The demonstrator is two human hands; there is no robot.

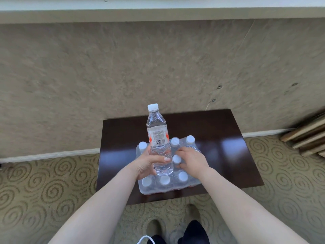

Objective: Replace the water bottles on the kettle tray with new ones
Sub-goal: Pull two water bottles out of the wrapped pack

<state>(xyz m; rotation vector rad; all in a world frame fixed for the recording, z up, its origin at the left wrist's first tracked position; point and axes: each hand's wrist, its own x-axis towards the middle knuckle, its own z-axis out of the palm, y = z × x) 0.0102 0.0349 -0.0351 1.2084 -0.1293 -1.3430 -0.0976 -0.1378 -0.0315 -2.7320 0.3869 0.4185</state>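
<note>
A full clear water bottle (157, 136) with a white cap and a red-and-white label stands upright in the air, gripped low on its body by my left hand (149, 163). Beneath it a shrink-wrapped pack of water bottles (165, 184) with white caps sits on a dark wooden table (219, 143). My right hand (192, 160) rests on top of the pack, fingers curled around the cap of a bottle in the middle row. No kettle tray is in view.
The small table stands against a beige textured wall with a white skirting board. Patterned carpet surrounds it. Stacked wooden slats (306, 136) lean at the right edge. My feet (175, 229) are just in front of the table.
</note>
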